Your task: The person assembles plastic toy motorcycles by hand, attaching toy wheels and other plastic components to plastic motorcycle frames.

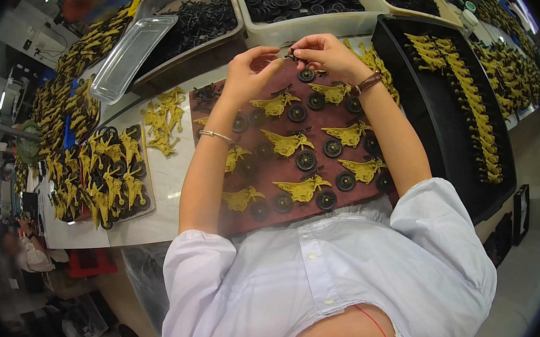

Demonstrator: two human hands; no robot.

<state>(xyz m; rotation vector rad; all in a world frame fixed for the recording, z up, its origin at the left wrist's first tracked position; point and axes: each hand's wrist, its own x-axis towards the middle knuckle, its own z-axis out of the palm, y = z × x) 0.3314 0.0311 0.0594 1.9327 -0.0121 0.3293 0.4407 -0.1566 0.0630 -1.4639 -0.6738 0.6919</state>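
Note:
Both of my hands are raised over the far edge of a dark red board [268, 219]. My right hand [327, 56] pinches a small dark part [291, 54] between thumb and fingers; its exact kind is too small to make out. Close by on the left, my left hand [251, 76] curves toward that part, with a gap between its thumb and fingers. On the board lie rows of yellow toy motorcycle bodies [288, 142] with black wheels [305, 160] beside or under them. One black wheel [306, 75] sits just below my right hand.
Beyond the board stand bins of black wheels [316, 9] and dark small parts [207, 22]. A clear plastic lid [132, 58] leans on the left bin. Yellow assemblies [114, 174] are stacked at left; a black tray [431, 120] with yellow pieces stands at right.

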